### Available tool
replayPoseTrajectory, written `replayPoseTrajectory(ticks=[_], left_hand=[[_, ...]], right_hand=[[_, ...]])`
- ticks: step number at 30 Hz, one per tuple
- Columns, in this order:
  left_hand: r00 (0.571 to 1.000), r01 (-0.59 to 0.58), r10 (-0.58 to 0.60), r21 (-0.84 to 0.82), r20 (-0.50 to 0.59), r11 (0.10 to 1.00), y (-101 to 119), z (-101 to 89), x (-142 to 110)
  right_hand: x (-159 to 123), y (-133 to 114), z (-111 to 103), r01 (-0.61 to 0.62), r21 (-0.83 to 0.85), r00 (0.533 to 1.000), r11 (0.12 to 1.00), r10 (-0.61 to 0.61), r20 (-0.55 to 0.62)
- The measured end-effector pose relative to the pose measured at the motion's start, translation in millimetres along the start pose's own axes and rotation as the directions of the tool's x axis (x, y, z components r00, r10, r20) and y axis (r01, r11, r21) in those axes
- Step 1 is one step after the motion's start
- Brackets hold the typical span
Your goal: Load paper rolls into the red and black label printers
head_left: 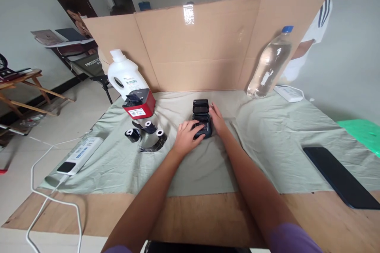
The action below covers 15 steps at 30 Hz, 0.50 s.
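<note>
A small black portable printer (pixel 203 128) sits on the grey-green cloth in front of me, its lid (pixel 200 103) flipped up. My left hand (pixel 187 136) lies over its left and front part, fingers spread on the top face and thumb near the front edge. Along the right side stands my right hand (pixel 217 120), fingers stretched out and touching or very near the printer's edge. What lies beneath my left fingers is hidden. To the left are several small rolls with white cores, among them a dark paper roll (pixel 132 135) and a roll (pixel 160 135) with a loose strip.
A red-and-black box-shaped device (pixel 139 104) stands before a white jug (pixel 127 73). A clear bottle (pixel 270 65) leans right, against a cardboard screen (pixel 196 51). A phone (pixel 341 176) lies right; a white power bank (pixel 81 156) with cable lies left. A person stands behind the screen.
</note>
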State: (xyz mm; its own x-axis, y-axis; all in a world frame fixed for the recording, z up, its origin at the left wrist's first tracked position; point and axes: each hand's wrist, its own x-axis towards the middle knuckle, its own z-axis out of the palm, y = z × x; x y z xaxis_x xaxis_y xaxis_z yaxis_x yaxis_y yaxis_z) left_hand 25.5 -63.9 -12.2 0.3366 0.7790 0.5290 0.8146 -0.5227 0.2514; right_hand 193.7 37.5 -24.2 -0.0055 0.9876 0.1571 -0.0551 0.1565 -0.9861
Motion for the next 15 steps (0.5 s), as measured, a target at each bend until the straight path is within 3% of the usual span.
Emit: replayPoseTrajectory(ticks=[3, 10, 15], left_hand=[[0.999, -0.037, 0.038, 0.048, -0.014, 0.998, 1.5, 5.2, -0.9], [0.999, -0.030, 0.031, 0.017, -0.020, 0.999, 2.1, 6.6, 1.2], [1.000, -0.014, 0.014, -0.024, 0.009, 1.000, 1.1, 8.2, 0.8]], right_hand=[[1.4, -5.9, -4.3, 0.008, 0.002, 1.000, 1.000, -0.008, 0.017], [-6.5, -8.1, -6.7, 0.104, -0.219, 0.984, 0.970, -0.069, 0.163], [-2.9, -13.5, -15.2, -0.037, -0.174, 0.958, 0.984, 0.084, 0.275]])
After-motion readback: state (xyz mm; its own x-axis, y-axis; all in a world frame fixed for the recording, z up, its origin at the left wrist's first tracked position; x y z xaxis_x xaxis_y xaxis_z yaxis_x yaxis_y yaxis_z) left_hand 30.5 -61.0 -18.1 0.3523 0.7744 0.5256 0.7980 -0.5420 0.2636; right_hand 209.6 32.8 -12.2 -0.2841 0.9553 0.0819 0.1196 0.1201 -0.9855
